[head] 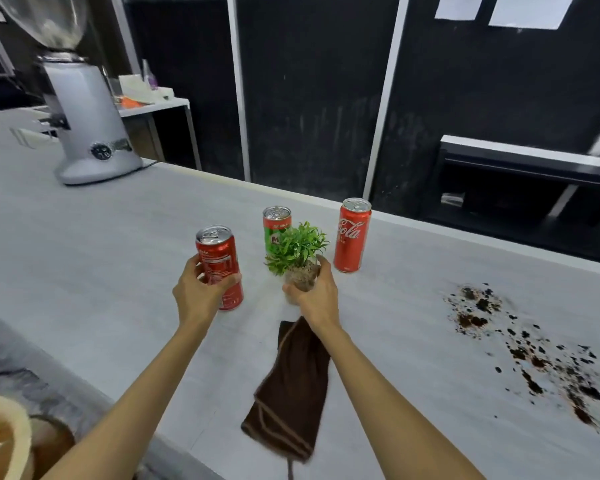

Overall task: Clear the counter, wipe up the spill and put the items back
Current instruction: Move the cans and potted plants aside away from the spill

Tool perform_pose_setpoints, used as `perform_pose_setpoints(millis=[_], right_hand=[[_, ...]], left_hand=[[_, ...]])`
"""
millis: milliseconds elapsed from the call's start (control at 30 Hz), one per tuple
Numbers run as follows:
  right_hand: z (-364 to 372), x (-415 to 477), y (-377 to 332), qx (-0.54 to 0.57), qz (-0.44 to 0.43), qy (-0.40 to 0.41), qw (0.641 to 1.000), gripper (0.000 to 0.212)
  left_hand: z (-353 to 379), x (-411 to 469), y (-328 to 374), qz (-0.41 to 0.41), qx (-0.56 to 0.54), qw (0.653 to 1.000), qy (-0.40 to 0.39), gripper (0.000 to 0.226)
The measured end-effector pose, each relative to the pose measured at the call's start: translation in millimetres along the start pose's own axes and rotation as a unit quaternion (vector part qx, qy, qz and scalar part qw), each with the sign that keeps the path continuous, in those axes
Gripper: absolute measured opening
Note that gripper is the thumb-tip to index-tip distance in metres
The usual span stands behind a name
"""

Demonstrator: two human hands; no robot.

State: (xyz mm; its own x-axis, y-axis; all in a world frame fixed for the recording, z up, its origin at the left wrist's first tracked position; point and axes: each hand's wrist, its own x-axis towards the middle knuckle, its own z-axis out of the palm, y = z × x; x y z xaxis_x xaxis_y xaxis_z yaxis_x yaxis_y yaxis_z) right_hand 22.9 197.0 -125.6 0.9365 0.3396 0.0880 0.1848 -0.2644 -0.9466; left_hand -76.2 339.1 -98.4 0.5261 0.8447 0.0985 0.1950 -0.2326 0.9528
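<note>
In front of me a pale grey counter runs off to the left and right. Behind it stands a black wall split by white upright strips, with two white sheets of paper stuck high on the right. Lower right sits a dark shelf with a pale top edge. Far left, a small white table holds clutter I cannot make out.

Hands on can (plant too)
</note>
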Motion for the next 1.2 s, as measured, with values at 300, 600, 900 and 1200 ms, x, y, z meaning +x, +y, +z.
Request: perform_pose_setpoints(millis=[300,600,900,1200], right_hand=[[-92,-30,-24,-0.053,-0.029,0.065,0.996,0.068],[-288,-108,-61,-0.102,-0.036,0.142,0.984,0.058],[-470,-205,2,-0.082,0.052,0.270,0.958,0.055],[-526,-218,109,-0.001,0.129,0.335,0.934,0.062]], left_hand=[[4,-50,56,0.071,-0.092,0.989,0.090,0.071],[82,-226,127,0.133,-0.125,0.970,-0.163,0.046],[179,-388,126,0.094,-0.032,0.849,-0.519,0.090],[264,-449,103,0.155,0.046,0.849,-0.504,0.077]])
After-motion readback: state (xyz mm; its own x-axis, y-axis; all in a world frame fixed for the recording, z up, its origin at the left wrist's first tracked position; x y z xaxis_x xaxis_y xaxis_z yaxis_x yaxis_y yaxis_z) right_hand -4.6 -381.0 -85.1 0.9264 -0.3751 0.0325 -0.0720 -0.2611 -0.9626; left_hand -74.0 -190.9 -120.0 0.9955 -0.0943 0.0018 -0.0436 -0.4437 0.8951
